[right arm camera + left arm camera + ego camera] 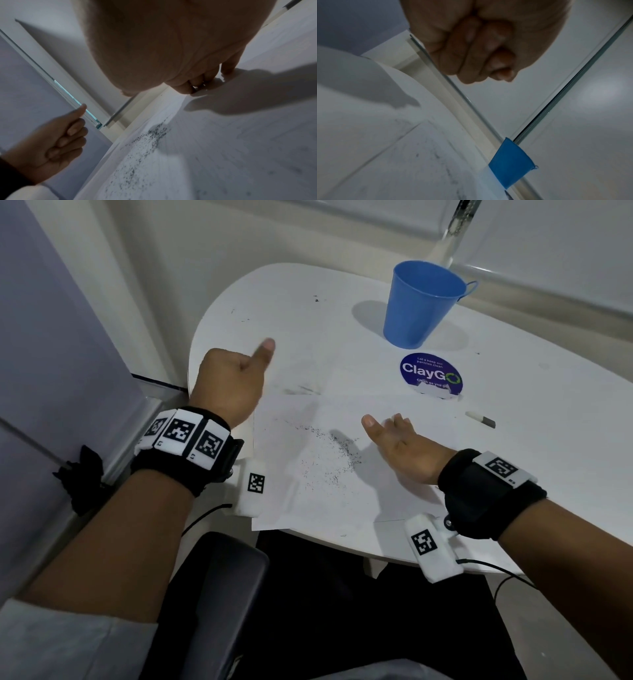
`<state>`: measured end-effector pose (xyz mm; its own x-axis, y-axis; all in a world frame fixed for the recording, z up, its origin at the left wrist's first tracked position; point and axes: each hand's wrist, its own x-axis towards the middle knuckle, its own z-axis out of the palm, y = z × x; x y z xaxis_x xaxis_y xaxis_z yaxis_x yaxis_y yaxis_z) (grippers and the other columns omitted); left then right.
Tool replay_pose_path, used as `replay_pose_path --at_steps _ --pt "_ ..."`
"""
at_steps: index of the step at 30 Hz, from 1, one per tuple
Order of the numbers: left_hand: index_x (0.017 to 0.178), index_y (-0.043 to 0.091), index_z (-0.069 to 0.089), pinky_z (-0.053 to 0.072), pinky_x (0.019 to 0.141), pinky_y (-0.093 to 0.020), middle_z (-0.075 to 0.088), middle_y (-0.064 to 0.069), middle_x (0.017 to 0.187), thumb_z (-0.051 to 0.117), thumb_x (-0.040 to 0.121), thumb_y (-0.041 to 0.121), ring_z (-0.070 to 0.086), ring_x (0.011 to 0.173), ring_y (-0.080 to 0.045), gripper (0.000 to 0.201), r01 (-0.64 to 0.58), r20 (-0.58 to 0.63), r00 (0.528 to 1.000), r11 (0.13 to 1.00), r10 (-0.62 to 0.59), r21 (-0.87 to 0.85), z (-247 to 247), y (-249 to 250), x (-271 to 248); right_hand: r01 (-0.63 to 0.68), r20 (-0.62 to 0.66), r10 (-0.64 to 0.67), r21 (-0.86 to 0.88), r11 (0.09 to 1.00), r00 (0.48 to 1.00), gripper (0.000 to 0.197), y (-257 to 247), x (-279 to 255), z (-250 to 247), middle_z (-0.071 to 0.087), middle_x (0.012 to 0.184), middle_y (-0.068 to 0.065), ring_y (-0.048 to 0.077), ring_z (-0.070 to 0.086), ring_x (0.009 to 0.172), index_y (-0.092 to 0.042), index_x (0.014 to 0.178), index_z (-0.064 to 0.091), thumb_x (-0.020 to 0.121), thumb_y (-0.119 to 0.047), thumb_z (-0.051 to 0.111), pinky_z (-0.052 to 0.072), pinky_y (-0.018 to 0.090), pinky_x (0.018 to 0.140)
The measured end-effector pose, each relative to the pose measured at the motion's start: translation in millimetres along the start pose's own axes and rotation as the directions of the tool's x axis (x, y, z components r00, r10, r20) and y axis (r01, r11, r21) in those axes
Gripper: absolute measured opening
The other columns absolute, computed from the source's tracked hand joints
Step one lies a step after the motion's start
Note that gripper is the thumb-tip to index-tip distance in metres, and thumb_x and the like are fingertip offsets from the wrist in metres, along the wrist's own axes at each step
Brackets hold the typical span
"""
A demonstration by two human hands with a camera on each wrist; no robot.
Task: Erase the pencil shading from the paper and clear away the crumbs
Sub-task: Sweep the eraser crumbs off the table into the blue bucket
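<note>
- While the left hand (228, 385) hangs fisted with thumb out, holding nothing, the right hand (402, 448) rests on its edge, fingers straight, on the paper (329, 494).
- Crumbs (337, 451) lie scattered just left of it.
- The eraser (480, 419) lies on the bench (548, 474), right of the paper.

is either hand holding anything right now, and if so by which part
Nothing is held. The left hand is a loose empty fist with its thumb out; the right hand is open above the paper. The eraser lies untouched on the table.
</note>
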<state>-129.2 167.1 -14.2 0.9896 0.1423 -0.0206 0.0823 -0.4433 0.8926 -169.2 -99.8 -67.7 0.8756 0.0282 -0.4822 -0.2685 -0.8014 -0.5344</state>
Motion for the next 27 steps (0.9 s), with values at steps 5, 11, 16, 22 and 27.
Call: replay_pose_path --at_steps 5,11,16,22,27 --pt "0.072 0.003 0.064 0.056 0.070 -0.039 0.057 0.001 0.059 0.078 0.089 0.032 0.056 0.060 -0.019 0.037 -0.020 0.182 0.983 0.994 0.039 -0.106 0.9 -0.3 -0.7 0.000 0.006 0.000 -0.005 1.000 1.000 0.072 0.3 -2.0 0.8 0.008 0.077 -0.008 0.013 0.021 0.127 -0.033 0.074 0.003 0.057 -0.103 0.008 0.006 0.048 0.122" --pt "0.054 0.010 0.058 0.042 0.050 -0.025 0.058 -0.009 0.052 0.071 0.091 0.047 0.046 0.043 -0.019 0.054 -0.077 0.252 0.964 0.996 0.084 -0.036 18.8 14.7 -18.2 0.016 -0.001 -0.016 0.011 1.000 1.000 0.066 0.3 -4.6 1.8 0.018 0.088 -0.014 0.015 0.021 0.136 -0.035 0.074 0.006 0.062 -0.100 0.008 0.006 0.047 0.122" --pt "0.052 0.014 0.043 0.045 0.065 -0.025 0.037 -0.005 0.054 0.071 0.094 0.036 0.046 0.054 -0.017 0.055 -0.126 0.251 0.955 0.982 0.158 -0.138 18.9 14.8 -11.2 -0.028 0.012 0.028 0.010 1.000 1.000 0.068 0.7 -3.3 1.5 0.007 0.078 -0.011 0.012 0.022 0.132 -0.035 0.074 0.005 0.062 -0.102 0.007 0.005 0.046 0.123" --pt "0.069 0.012 0.071 0.052 0.064 -0.029 0.060 0.011 0.050 0.069 0.093 0.046 0.057 0.053 -0.014 0.041 -0.115 0.214 0.970 0.993 0.113 -0.006 22.6 10.3 -15.3 -0.040 0.009 0.040 0.009 0.999 0.999 0.067 0.9 -4.6 0.7 0.007 0.078 -0.011 0.007 0.013 0.110 -0.036 0.074 0.005 0.064 -0.102 0.008 0.007 0.046 0.123" --pt "0.108 0.048 0.068 0.024 0.121 -0.048 0.057 0.018 0.137 0.074 0.089 0.032 0.045 0.135 -0.013 0.026 -0.171 0.278 0.959 0.898 0.056 0.406 -9.5 -16.5 2.4 -0.071 0.038 0.071 -0.002 0.998 0.997 0.065 -7.0 -12.9 -4.1 0.022 0.090 -0.016 0.013 0.021 0.135 -0.037 0.074 0.009 0.063 -0.101 0.009 0.003 0.046 0.123"
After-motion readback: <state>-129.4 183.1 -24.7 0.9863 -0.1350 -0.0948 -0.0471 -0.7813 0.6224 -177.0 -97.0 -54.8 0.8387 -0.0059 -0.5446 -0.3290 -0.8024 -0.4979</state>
